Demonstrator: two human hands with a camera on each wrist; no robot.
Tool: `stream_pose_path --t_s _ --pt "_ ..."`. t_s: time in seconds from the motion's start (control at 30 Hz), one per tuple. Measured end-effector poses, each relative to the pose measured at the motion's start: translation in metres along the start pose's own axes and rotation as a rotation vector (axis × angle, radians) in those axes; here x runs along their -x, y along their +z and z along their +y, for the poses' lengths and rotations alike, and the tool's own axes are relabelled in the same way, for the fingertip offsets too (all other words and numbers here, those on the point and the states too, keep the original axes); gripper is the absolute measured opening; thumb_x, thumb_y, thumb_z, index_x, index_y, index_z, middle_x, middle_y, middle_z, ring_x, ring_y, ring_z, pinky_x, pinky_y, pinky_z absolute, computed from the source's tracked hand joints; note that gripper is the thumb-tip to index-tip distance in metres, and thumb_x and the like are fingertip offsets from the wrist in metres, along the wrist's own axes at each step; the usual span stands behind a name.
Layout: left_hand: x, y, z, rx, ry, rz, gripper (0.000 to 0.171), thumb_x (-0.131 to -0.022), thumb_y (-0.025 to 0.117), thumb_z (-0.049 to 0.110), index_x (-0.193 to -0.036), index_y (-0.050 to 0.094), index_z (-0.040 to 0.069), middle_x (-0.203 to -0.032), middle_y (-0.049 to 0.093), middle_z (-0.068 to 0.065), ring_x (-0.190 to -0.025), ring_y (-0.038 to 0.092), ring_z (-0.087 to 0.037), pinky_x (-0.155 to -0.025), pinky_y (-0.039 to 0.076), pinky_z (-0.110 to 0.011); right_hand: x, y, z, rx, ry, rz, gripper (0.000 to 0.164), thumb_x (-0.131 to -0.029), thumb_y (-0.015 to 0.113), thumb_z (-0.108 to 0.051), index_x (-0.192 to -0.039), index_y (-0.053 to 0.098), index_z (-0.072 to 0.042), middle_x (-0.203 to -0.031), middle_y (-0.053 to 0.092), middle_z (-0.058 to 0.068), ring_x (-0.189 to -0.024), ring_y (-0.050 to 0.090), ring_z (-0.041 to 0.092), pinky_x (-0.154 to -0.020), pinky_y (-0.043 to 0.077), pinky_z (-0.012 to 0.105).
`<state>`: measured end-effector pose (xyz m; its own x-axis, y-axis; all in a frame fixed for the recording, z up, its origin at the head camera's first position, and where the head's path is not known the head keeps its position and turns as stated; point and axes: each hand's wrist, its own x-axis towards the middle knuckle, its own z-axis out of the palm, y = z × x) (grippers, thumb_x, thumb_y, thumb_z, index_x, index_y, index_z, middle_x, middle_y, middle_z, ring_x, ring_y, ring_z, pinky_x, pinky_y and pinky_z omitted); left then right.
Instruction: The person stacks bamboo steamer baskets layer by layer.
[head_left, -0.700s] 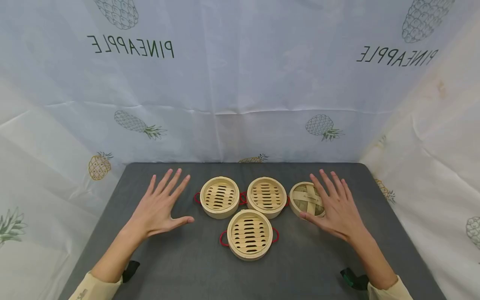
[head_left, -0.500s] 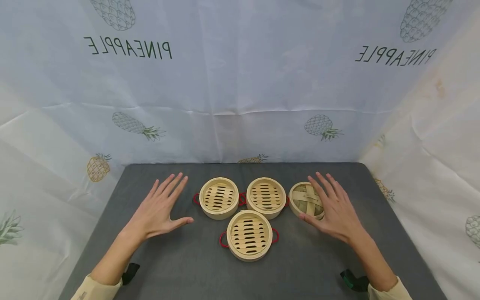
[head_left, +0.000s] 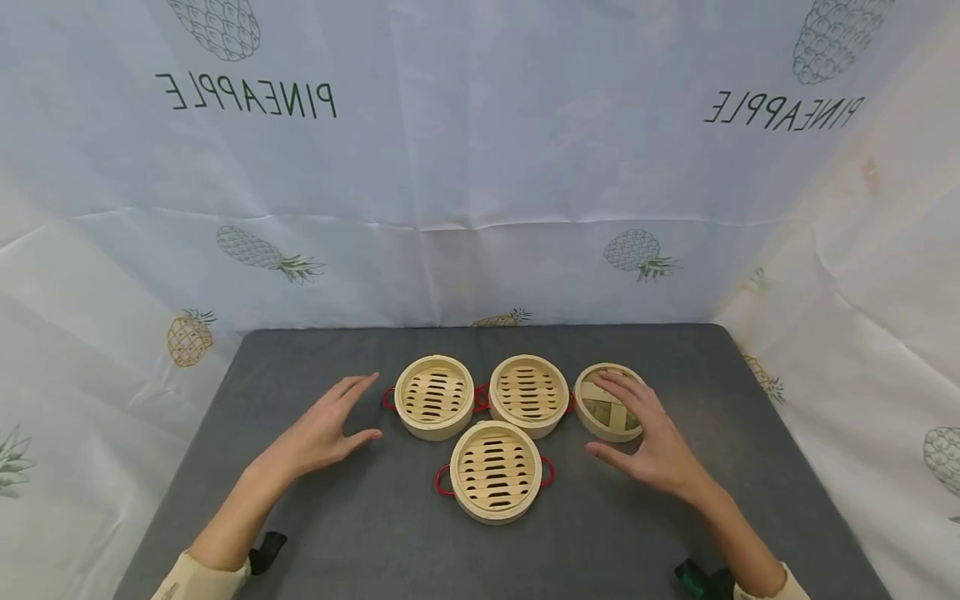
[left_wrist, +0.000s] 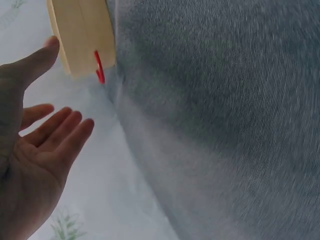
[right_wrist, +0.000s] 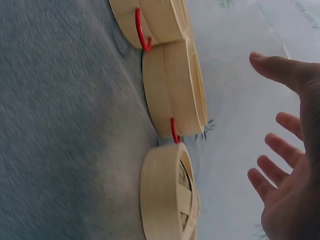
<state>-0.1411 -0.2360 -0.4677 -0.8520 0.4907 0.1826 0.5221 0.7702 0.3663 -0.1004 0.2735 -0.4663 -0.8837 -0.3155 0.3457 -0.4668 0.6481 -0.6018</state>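
Observation:
Three round bamboo steamer baskets with slatted bottoms and red side handles sit on the dark table: a left basket (head_left: 435, 396), a middle basket (head_left: 529, 392) and a front basket (head_left: 497, 473). At the right of the back row lies a woven bamboo steamer lid (head_left: 596, 410). My left hand (head_left: 318, 433) hovers left of the left basket, thumb and fingers spread apart, holding nothing. Over the lid's right side, my right hand (head_left: 652, 442) has its fingers loosely bent and overlaps part of the lid in the head view. The right wrist view shows that hand apart from the lid (right_wrist: 161, 190).
The dark grey table (head_left: 337, 533) ends at a white pineapple-print curtain (head_left: 450, 167) behind and on both sides. A black strap (head_left: 267, 552) shows under the left wrist and a dark green and black one (head_left: 701, 579) under the right.
Both hands have tipped down from flat, spread poses, their fingers now lower and more bent. The right hand has shifted slightly left over the lid. The baskets stay in place.

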Motion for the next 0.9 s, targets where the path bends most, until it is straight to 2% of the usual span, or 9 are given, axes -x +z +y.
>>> stream_pose_path --t_s 0.13,0.23,0.33,0.43,0.53,0.7,0.9 --pt "-0.002 0.005 -0.001 0.066 -0.012 -0.031 0.083 -0.090 0.091 0.022 -0.157 0.050 -0.004 -0.145 0.062 -0.024 -0.131 0.065 -0.043 -0.104 0.057 -0.061 0.005 0.007 -0.006 -0.046 0.017 -0.036 0.096 -0.080 0.098 -0.024 -0.163 0.049 -0.024 -0.167 0.051 0.005 -0.158 0.040 0.016 -0.117 0.041 0.052" --pt "-0.003 0.008 -0.001 0.099 -0.021 -0.043 0.082 -0.089 0.091 0.022 -0.156 0.051 -0.005 -0.144 0.063 -0.025 -0.122 0.069 -0.040 -0.098 0.060 -0.057 0.008 0.013 -0.008 -0.075 0.003 -0.060 0.097 -0.081 0.097 -0.023 -0.164 0.047 -0.026 -0.165 0.052 0.007 -0.152 0.045 0.007 -0.114 0.046 0.039" --pt "-0.005 0.011 -0.002 0.144 -0.020 -0.046 0.081 -0.089 0.091 0.020 -0.154 0.051 -0.007 -0.143 0.063 -0.026 -0.116 0.072 -0.039 -0.093 0.063 -0.052 0.009 0.020 -0.010 -0.118 -0.007 -0.083 0.097 -0.081 0.097 -0.022 -0.164 0.046 -0.025 -0.163 0.054 0.006 -0.147 0.049 0.001 -0.111 0.052 0.034" --pt "-0.006 0.014 -0.004 0.209 -0.029 -0.068 0.080 -0.090 0.090 0.017 -0.155 0.050 -0.008 -0.143 0.063 -0.027 -0.122 0.070 -0.041 -0.095 0.064 -0.047 0.010 0.028 -0.013 -0.172 0.008 -0.116 0.094 -0.083 0.096 -0.020 -0.163 0.047 -0.022 -0.162 0.055 0.004 -0.147 0.051 0.003 -0.114 0.051 0.029" --pt "-0.008 0.018 -0.006 0.276 -0.043 -0.101 0.080 -0.092 0.089 0.017 -0.156 0.048 -0.008 -0.144 0.062 -0.027 -0.133 0.065 -0.043 -0.098 0.064 -0.044 0.012 0.035 -0.014 -0.239 0.012 -0.143 0.091 -0.084 0.095 -0.018 -0.162 0.049 -0.016 -0.161 0.056 0.006 -0.146 0.054 0.014 -0.115 0.051 0.027" --pt "-0.014 0.024 -0.009 0.276 -0.052 -0.110 0.081 -0.092 0.089 0.019 -0.156 0.048 -0.008 -0.145 0.061 -0.027 -0.135 0.064 -0.043 -0.103 0.061 -0.047 0.014 0.050 -0.014 -0.335 -0.023 -0.157 0.088 -0.083 0.096 -0.015 -0.159 0.051 -0.009 -0.156 0.060 0.010 -0.141 0.059 0.022 -0.112 0.054 0.031" --pt "-0.021 0.029 -0.013 0.291 -0.061 -0.120 0.083 -0.093 0.089 0.020 -0.158 0.046 -0.008 -0.149 0.059 -0.027 -0.138 0.062 -0.045 -0.104 0.061 -0.049 0.018 0.065 -0.017 -0.381 0.003 -0.201 0.088 -0.084 0.095 -0.017 -0.159 0.050 -0.013 -0.156 0.060 0.007 -0.143 0.058 0.026 -0.111 0.056 0.033"
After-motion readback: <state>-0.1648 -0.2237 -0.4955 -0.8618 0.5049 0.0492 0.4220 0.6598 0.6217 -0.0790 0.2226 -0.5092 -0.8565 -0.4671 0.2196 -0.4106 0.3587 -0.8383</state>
